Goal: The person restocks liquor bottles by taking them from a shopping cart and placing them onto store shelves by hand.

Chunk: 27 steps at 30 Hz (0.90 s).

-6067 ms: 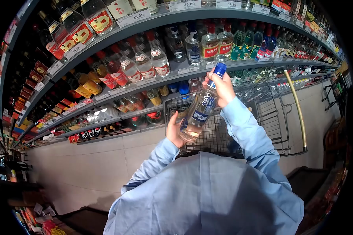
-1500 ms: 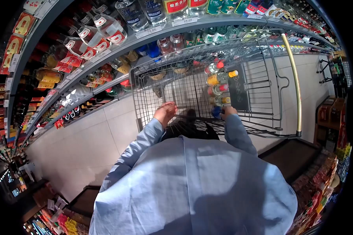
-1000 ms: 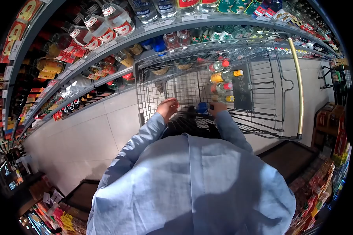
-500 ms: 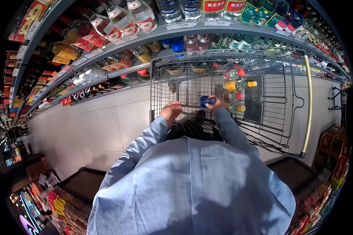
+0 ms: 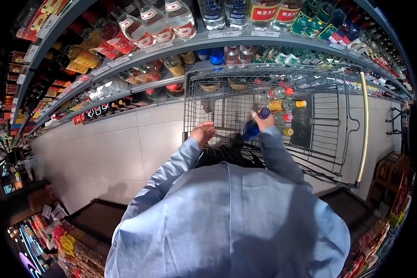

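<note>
My right hand (image 5: pixel 263 122) grips a dark blue bottle (image 5: pixel 251 130) by its neck, over the wire shopping cart (image 5: pixel 186 99). The bottle is tilted, its cap towards the upper right and its base towards the lower left. Just right of that hand, several bottles lie in the cart with red and yellow caps, among them one with a yellow label (image 5: pixel 277 106). My left hand (image 5: pixel 203 133) is at the cart's near left side, fingers extended and holding nothing.
Shelves of bottles (image 5: pixel 157 46) curve across the top and left. The cart's pale handle (image 5: pixel 363 129) stands at the right. Dark low display stands (image 5: pixel 95 215) are at the lower left and lower right. Wooden boxes (image 5: pixel 390 172) sit at the far right.
The blue-capped bottle held earlier is gone from my right hand, which now grips a dark blue bottle. Over the last half second that bottle has tilted, showing its body. The cart appears slightly further right.
</note>
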### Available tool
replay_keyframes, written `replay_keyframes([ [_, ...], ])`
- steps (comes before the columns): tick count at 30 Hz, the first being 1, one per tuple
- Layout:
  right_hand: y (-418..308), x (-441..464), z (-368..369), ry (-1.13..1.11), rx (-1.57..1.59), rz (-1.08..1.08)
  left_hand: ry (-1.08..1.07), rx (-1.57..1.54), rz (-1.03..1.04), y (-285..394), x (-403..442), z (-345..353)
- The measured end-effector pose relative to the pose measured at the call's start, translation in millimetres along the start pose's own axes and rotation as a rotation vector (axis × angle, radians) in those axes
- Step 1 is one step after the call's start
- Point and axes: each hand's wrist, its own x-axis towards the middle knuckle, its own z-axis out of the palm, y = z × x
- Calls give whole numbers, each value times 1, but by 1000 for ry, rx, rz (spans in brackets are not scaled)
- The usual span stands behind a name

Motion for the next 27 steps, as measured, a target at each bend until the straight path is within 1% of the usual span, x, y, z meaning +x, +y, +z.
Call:
replay_keyframes([
  [2,-49,-10,-19,28,365,11,-65,28,2,4,2,9],
  [4,-108,-28,-38,59,764,-126,-267,168,-12,3,13,16],
  [5,-131,-33,-50,-11,996,-51,-335,159,-59,6,12,25],
  [6,-144,-36,-60,-10,1042,-81,-401,151,-104,11,6,37],
  [7,-149,-36,-70,-123,1164,-124,-456,162,-93,26,-22,60],
  [8,-155,-34,-78,-241,1283,-168,-598,169,-105,36,-37,70],
  [9,-165,-35,-82,-284,1381,-194,-634,-3,-155,39,-48,78],
  [10,-176,-39,-84,-218,1405,-169,-667,-174,-205,43,-58,83],
  [11,-184,-42,-88,-202,1460,-148,-752,-272,-227,49,-67,86],
  [12,-190,-44,-90,-186,1516,-127,-769,-282,-195,54,-74,85],
  [13,-187,-43,-93,-242,1572,-147,-797,-257,-147,58,-82,85],
  [14,-188,-43,-92,-209,1551,-172,-824,-232,-99,63,-90,87],
  [15,-189,-44,-89,-176,1530,-193,-773,-209,-14,65,-96,87],
  [16,-190,-46,-87,-144,1509,-212,-816,-211,14,68,-103,88],
  [17,-191,-48,-86,-170,1496,-227,-796,-189,61,72,-112,87],
  [18,-195,-52,-81,-122,1458,-192,-776,-168,109,77,-120,87],
  [19,-201,-57,-73,-77,1417,-158,-789,-123,225,79,-122,84],
  [20,-207,-62,-65,-34,1376,-125,-750,-84,361,81,-129,86],
  [21,-208,-65,-59,-71,1367,-149,-729,-7,397,89,-140,84],
  [22,-206,-65,-57,-31,1449,-50,-706,70,433,95,-148,81],
  [23,-201,-64,-53,-33,1459,-71,-698,98,441,97,-151,77],
  [24,-199,-65,-50,-33,1468,-88,-646,182,470,101,-161,77],
  [25,-206,-71,-44,40,1469,-69,-639,186,485,100,-162,75],
  [27,-202,-70,-39,16,1510,-48,-623,162,493,97,-162,69],
])
